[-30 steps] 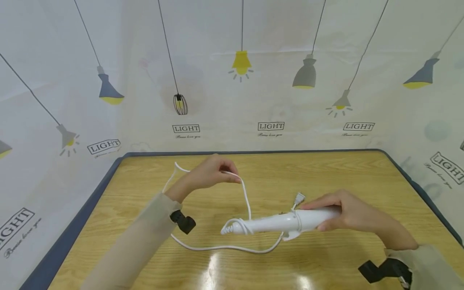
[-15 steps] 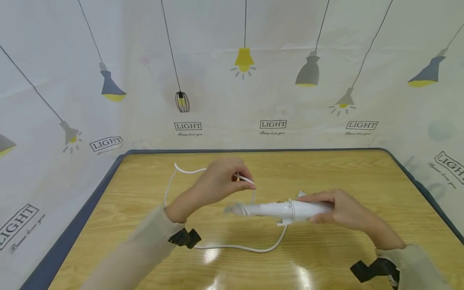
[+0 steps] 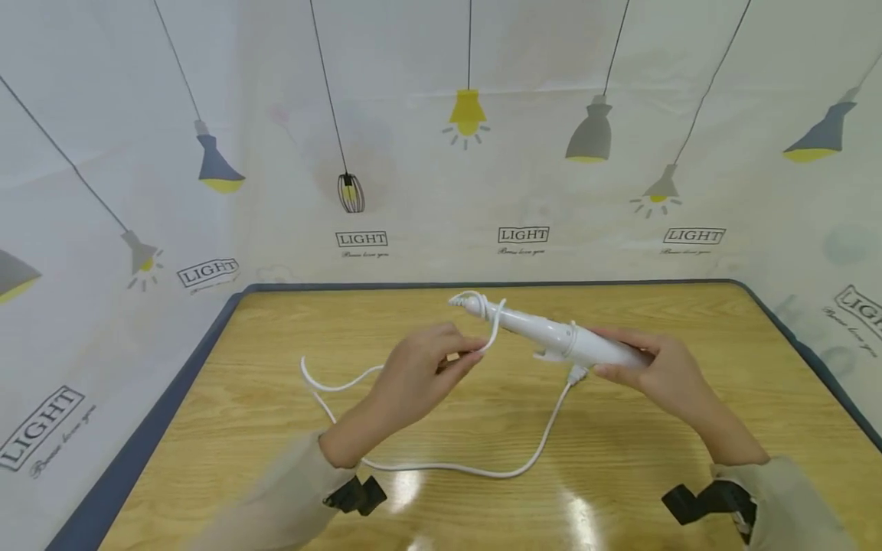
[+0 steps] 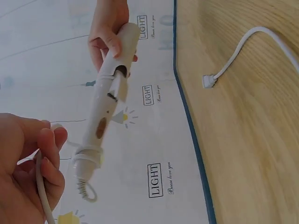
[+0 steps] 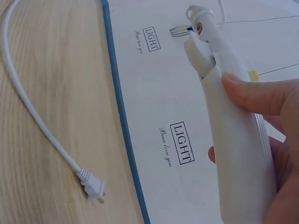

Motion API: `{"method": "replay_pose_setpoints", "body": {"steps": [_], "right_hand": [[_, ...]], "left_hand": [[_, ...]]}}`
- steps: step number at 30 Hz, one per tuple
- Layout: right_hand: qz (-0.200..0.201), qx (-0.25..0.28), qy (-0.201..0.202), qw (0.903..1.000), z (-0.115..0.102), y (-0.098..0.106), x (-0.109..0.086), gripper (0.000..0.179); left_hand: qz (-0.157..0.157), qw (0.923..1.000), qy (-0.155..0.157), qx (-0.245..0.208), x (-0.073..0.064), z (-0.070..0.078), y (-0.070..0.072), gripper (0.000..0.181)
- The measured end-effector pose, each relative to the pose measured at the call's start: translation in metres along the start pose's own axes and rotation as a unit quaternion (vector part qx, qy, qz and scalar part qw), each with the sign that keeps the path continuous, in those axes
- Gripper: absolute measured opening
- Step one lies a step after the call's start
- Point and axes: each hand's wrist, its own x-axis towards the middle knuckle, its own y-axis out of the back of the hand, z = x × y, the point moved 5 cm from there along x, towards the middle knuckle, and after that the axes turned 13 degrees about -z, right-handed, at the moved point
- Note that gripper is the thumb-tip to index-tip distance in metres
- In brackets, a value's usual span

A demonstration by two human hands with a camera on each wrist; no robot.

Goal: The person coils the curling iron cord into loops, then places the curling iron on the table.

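Note:
A white curling iron (image 3: 534,327) is held up above the table, its cord end raised and pointing left. My right hand (image 3: 664,379) grips its thick barrel end, the thumb along the side in the right wrist view. The clamp lever (image 5: 200,55) stands out from the body in that view. My left hand (image 3: 423,371) pinches the white cord (image 3: 498,321) between thumb and fingers, just left of the iron. A turn of cord circles the narrow handle close to the ribbed cord sleeve (image 4: 83,188).
The rest of the cord lies in a wide loop on the wooden table (image 3: 276,490), passing under my left forearm. Its two-pin plug (image 5: 93,185) rests on the table below the iron. Behind the table's dark edge rises a lamp-printed wall covering (image 3: 427,191).
The iron has risen and tilted, its cord end swinging up from near the table. My left hand has shifted right, then lower and nearer, with the cord, which now passes over the handle.

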Motion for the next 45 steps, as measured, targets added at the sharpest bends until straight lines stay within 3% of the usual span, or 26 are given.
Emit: {"method": "replay_pose_setpoints", "body": {"steps": [4,9,11,17,20,26,29,32,37,41,45], "right_hand": [[0.032,0.03,0.012,0.999,-0.003,0.007,-0.004,0.05],[0.051,0.072,0.029,0.9957,-0.009,0.011,-0.009,0.051],[0.056,0.079,0.04,0.9945,-0.012,0.011,-0.01,0.05],[0.068,0.083,0.06,0.9925,-0.019,0.01,-0.012,0.05],[0.073,0.08,0.054,0.9927,-0.018,0.01,-0.013,0.05],[0.085,0.088,0.048,0.9913,-0.018,0.009,-0.014,0.048],[0.083,0.104,0.048,0.99,-0.019,0.008,-0.015,0.049],[0.082,0.124,0.062,0.9869,-0.02,0.008,-0.017,0.049],[0.068,0.191,0.104,0.9737,-0.021,0.007,-0.02,0.05],[0.034,0.252,0.158,0.9542,-0.021,0.007,-0.022,0.052],[-0.017,0.253,0.211,0.9441,-0.026,0.007,-0.025,0.052]], "left_hand": [[-0.005,0.9938,0.042,-0.103,-0.007,-0.011,-0.013,0.023],[0.006,0.9637,0.099,-0.248,-0.011,-0.029,-0.027,0.023],[0.011,0.9529,0.115,-0.281,-0.011,-0.035,-0.032,0.021],[0.019,0.9311,0.146,-0.334,-0.01,-0.043,-0.046,0.018],[0.009,0.9269,0.148,-0.345,-0.009,-0.04,-0.052,0.018],[-0.005,0.9279,0.135,-0.347,-0.007,-0.035,-0.058,0.017],[0.001,0.9239,0.132,-0.359,-0.005,-0.04,-0.059,0.017],[-0.005,0.9212,0.109,-0.374,-0.002,-0.049,-0.062,0.02],[-0.076,0.912,0.061,-0.398,0.003,-0.064,-0.065,0.029],[-0.147,0.8945,0.068,-0.417,0.004,-0.076,-0.062,0.039],[-0.179,0.875,0.085,-0.442,0.005,-0.087,-0.059,0.035]]}}
